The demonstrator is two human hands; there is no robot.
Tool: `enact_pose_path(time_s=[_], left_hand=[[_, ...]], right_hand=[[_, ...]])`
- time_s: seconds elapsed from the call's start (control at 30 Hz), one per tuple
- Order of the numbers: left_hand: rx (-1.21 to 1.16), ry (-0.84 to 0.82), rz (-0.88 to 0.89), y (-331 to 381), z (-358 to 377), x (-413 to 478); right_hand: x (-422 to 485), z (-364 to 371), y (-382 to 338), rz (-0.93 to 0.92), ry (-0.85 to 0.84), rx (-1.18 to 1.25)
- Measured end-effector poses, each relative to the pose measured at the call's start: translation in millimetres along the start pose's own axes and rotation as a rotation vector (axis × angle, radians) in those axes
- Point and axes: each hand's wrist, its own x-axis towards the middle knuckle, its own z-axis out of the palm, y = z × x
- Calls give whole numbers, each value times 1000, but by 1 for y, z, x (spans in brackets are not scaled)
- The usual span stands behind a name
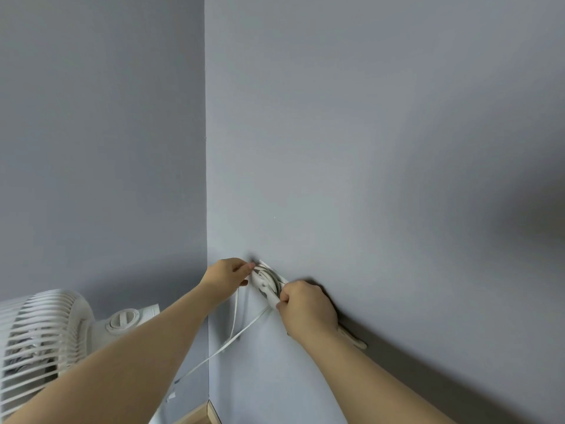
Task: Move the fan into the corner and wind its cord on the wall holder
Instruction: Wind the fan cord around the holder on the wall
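On the wall by the corner sits the holder (266, 284), with cord (235, 313) coiled round it. Left hand (226, 275) pinches cord at its top. Right hand (307, 306) grips its lower end. Loose cord hangs below, nearer the left hand. Fan (46, 338) stands low left.

2 bare forearms reach in, no sleeves, with both hands, left (227, 275) and right (307, 309), ungloved.

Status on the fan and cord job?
Done: fan stands by the corner. In hand: several cord turns sit on the holder; left hand and right hand both work at it. Left: a slack cord loop hangs below, unwound.
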Motion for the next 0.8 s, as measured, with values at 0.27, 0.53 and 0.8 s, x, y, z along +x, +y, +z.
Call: enact_pose_path(time_s=[0.27,0.53,0.8], left_hand=[[81,156,46,5,-2,7],[320,128,93,-13,6,7],[539,-34,76,-12,31,-12]], right_hand=[[2,1,0,-2,0,30],[4,2,2,-10,8,19],[6,4,5,6,23,11]])
